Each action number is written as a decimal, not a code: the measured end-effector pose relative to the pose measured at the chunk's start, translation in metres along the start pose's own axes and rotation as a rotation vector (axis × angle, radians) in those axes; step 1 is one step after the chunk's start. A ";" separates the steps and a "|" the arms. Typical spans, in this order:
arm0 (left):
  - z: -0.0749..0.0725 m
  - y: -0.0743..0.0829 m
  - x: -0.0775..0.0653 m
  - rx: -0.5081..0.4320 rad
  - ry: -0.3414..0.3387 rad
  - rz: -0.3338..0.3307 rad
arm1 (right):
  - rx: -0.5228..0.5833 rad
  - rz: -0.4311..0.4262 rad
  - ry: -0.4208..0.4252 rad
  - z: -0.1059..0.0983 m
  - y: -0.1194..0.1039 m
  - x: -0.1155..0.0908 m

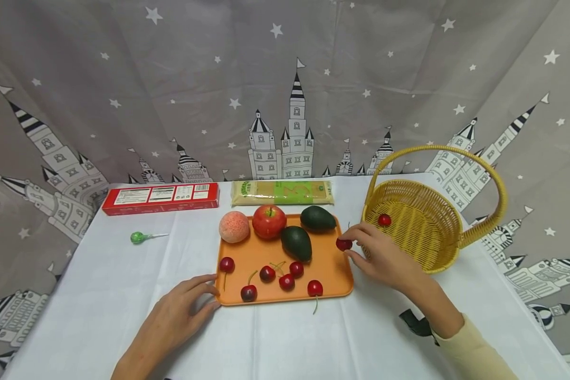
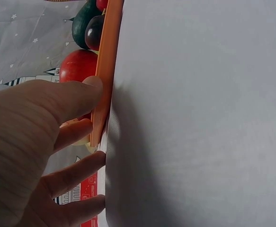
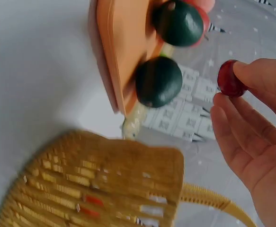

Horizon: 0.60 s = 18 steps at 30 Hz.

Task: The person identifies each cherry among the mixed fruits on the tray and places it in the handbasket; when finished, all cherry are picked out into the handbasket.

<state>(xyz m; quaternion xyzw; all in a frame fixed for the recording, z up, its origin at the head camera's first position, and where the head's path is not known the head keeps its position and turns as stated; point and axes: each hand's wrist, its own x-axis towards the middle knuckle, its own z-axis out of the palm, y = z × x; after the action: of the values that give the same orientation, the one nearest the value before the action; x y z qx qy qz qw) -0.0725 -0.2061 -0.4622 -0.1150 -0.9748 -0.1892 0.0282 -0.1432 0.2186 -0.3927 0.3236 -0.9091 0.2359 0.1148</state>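
Observation:
My right hand (image 1: pixel 380 253) pinches a dark red cherry (image 3: pixel 230 78) between thumb and fingertips, over the right edge of the orange tray (image 1: pixel 330 264). My left hand (image 1: pixel 178 311) rests at the tray's front left corner, its thumb and fingertips touching the rim and the fingers loosely extended. Several cherries (image 1: pixel 287 282) with stems lie along the tray's front half. Behind them sit a peach (image 1: pixel 234 227), a red apple (image 1: pixel 268 221) and two avocados (image 1: pixel 296 244). To the right stands a yellow wicker basket (image 1: pixel 448 232) with a raised handle; one cherry (image 1: pixel 384 220) lies inside.
A red box (image 1: pixel 160 199) and a noodle-like packet (image 1: pixel 282 192) lie along the table's back edge. A green lollipop (image 1: pixel 138 237) is on the white cloth (image 1: pixel 100 295) at the left. Behind the table hangs a grey curtain (image 1: pixel 195 68) with castles and stars.

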 end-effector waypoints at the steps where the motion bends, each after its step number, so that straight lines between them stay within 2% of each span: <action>1: 0.000 0.000 0.000 -0.001 0.001 0.000 | -0.009 0.003 0.015 -0.002 0.002 0.000; 8: 0.001 0.000 0.000 -0.006 -0.003 -0.006 | -0.019 0.012 0.094 -0.016 0.017 -0.003; 18: 0.000 0.000 0.000 -0.005 -0.009 -0.013 | -0.010 0.062 0.127 -0.023 0.046 -0.012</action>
<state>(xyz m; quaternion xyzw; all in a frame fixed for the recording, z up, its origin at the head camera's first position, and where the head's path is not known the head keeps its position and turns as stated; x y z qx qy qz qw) -0.0720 -0.2060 -0.4618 -0.1094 -0.9751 -0.1915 0.0223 -0.1628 0.2677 -0.3937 0.2790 -0.9108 0.2547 0.1667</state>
